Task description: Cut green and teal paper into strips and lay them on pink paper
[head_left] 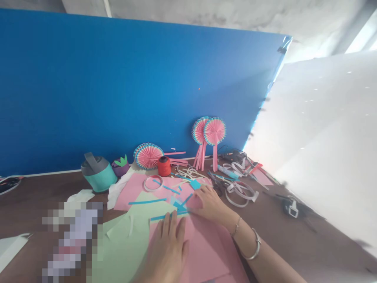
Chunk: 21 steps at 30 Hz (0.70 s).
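Observation:
A pink paper sheet (206, 239) lies in front of me, with a blue paper strip (157, 217) along its far edge. My left hand (169, 245) rests flat on this sheet, fingers stretched out and tips close to the strip. At the strip's right end, my right hand (207, 201) is bent down, its thumb and curled fingers closed on it; the exact grip is partly hidden. Beyond the fingertips is a small blue paper square (195, 184). Green paper (126, 239) spreads to the left, with another blue strip (147, 201) across its top.
Pleated pink paper fans (215, 131) lean against the blue board (118, 90). Behind the sheets stand red thread (164, 166), a tape roll (153, 183), a teal-grey container (99, 175) and a purple pot (120, 168). Scissors (216, 182) and paper curls (241, 193) lie to the right.

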{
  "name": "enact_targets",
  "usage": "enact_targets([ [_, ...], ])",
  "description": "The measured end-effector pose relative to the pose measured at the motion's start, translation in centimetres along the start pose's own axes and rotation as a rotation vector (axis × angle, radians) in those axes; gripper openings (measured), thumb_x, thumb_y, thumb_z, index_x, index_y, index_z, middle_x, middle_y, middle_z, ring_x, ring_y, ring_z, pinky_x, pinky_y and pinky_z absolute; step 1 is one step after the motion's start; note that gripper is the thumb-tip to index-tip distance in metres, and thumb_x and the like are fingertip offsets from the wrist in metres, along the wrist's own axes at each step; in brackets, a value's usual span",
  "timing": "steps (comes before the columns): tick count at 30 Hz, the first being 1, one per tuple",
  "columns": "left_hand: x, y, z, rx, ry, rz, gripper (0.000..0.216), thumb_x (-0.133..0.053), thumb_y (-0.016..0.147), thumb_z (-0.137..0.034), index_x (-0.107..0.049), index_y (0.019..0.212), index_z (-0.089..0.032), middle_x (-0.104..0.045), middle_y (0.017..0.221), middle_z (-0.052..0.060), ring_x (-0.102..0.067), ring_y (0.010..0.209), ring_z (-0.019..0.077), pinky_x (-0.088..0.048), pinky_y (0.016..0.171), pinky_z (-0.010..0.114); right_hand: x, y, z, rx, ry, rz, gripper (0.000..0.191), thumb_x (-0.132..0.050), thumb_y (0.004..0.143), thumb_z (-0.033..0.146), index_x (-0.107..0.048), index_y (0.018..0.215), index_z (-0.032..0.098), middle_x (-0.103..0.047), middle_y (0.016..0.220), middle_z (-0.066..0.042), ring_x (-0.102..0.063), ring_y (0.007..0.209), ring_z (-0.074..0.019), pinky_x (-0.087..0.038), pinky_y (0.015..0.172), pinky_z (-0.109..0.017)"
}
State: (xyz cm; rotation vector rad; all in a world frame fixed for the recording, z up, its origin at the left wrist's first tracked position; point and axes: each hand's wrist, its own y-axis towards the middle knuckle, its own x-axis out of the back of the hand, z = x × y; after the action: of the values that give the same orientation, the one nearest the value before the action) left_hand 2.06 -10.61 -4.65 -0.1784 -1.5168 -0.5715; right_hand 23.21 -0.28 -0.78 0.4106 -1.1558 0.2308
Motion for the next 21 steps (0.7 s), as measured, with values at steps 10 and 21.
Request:
enact_targets([
  [10,1.3,0.9,0.6,-0.066,0.000,0.167,0.053,-0.041,0.082,-0.003,-0.062,0.130,-0.010,-0.051,0.148,0.018,-0.047,0.136,0.0360,-0.044,0.107,0.052,1.3,1.5,-4.6,-0.334,-0.041,-0.197,0.028,-0.045,0.094,0.017,-0.073,0.097,0.018,-0.071,0.100,-0.010,-0.060,0.100,-0.0235,-0.040,0.086,-0.032],
  [21,3.0,1.7,0.9,-0.236,-0.307,0.092,0.056,-0.043,0.084,0.000,-0.059,0.133,-0.022,-0.062,0.139,0.005,-0.056,0.126,0.0206,-0.043,0.110,0.037,-0.2,2.0,-3.9,-0.324,-0.157,-0.200,0.022,-0.056,0.089,0.018,-0.076,0.093,0.022,-0.069,0.108,-0.008,-0.053,0.105,-0.0260,-0.037,0.089,-0.034],
])
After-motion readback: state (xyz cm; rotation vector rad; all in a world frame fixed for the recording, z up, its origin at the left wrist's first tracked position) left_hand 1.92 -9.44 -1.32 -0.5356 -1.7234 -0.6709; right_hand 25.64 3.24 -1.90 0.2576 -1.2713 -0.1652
